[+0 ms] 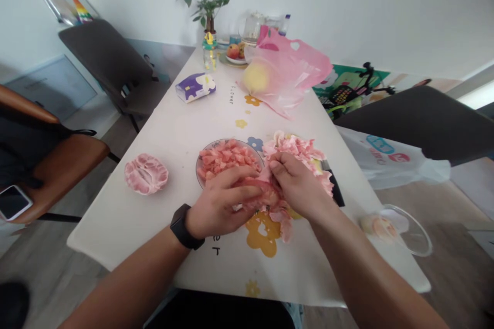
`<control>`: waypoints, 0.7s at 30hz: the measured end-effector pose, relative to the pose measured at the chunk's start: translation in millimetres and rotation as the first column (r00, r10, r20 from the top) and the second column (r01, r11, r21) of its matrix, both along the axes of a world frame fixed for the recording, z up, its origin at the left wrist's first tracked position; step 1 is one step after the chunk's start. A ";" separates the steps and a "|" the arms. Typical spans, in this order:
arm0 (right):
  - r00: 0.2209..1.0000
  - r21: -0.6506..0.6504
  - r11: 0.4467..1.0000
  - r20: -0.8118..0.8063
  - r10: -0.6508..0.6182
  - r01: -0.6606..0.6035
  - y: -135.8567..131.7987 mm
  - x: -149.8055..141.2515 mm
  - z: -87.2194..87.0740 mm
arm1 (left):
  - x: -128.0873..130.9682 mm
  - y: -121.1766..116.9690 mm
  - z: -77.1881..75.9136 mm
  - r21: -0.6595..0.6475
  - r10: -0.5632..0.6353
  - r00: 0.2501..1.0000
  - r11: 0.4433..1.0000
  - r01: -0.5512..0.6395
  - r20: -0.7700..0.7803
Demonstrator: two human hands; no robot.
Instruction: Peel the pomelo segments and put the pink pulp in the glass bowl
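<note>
My left hand (226, 200), with a black watch on the wrist, is closed around a pink pomelo segment (266, 193). My right hand (291, 180) pinches the pale membrane at the segment's right side. Behind my left hand stands a plate (198, 167) heaped with peeled pomelo flesh (227, 157). Pink peel and membrane scraps (297, 146) are piled beyond and beside my right hand, some hanging near the yellow printed flower. To the left lies a partly separated pomelo piece (146, 174), its segments still in their pale skin.
A purple tissue pack (195, 87) and a pink plastic bag (289, 72) with a yellow round fruit lie farther back. Behind them are a plate of fruit (235, 52), a plant (209, 10) and a glass pitcher (252, 28). A clear round container (409, 231) is at the right edge.
</note>
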State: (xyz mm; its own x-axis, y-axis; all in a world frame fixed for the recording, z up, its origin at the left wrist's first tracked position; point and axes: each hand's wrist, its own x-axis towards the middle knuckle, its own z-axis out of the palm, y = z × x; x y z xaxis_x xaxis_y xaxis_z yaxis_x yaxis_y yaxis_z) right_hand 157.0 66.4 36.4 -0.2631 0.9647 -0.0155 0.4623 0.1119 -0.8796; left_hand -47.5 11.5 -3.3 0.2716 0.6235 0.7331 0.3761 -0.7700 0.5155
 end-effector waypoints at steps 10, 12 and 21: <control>0.766 -0.498 0.860 -0.595 -0.245 -0.112 -16.4 -20.7 -2.2 | 1.4 2.4 -3.0 0.016 0.061 0.998 0.998 -0.061 -0.002; 0.812 -0.415 0.904 -0.561 -0.160 -0.108 -17.0 -19.6 -6.5 | 1.9 1.4 -3.8 -0.144 0.055 0.995 0.989 -0.042 0.088; 0.992 0.244 0.961 0.042 0.123 -0.129 -24.5 -16.7 -7.5 | 2.2 5.2 -7.6 -0.759 0.357 0.769 0.605 0.242 0.530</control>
State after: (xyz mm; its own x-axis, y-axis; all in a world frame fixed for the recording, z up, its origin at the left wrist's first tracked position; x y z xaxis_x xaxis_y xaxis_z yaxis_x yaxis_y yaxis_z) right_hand 140.3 41.9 29.0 -0.3852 0.8988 0.2095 0.4529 0.3818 -0.8057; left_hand -45.3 16.6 -10.9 -0.0739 0.9959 -0.0517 -0.2020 0.0358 0.9787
